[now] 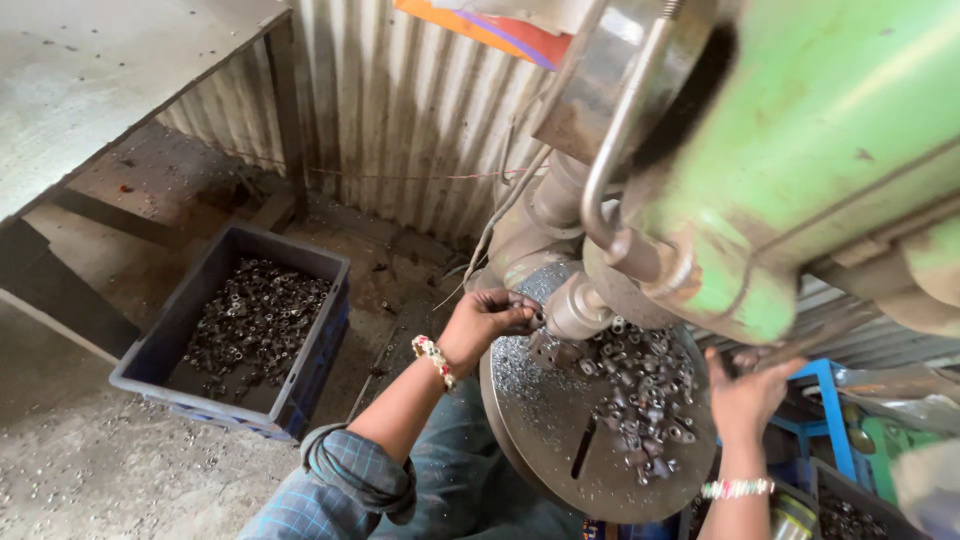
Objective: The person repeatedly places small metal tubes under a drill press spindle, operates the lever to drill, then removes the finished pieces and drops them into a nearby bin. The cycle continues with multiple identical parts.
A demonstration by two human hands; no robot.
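My left hand (487,318) is pinched on a small metal part at the near edge of a round steel machine table (545,440), right beside the drill spindle (580,305) of a green drilling machine (800,150). A pile of small dark metal nuts (645,400) lies on the round table. My right hand (745,395) reaches up at the table's right side and grips a lever or handle under the green machine head; its fingers are partly hidden.
A dark blue plastic crate (160,340) holding several small metal parts stands on the dirt floor at left. A grey workbench (90,70) is at upper left, a corrugated metal wall (400,110) behind. A blue frame (830,400) stands at right.
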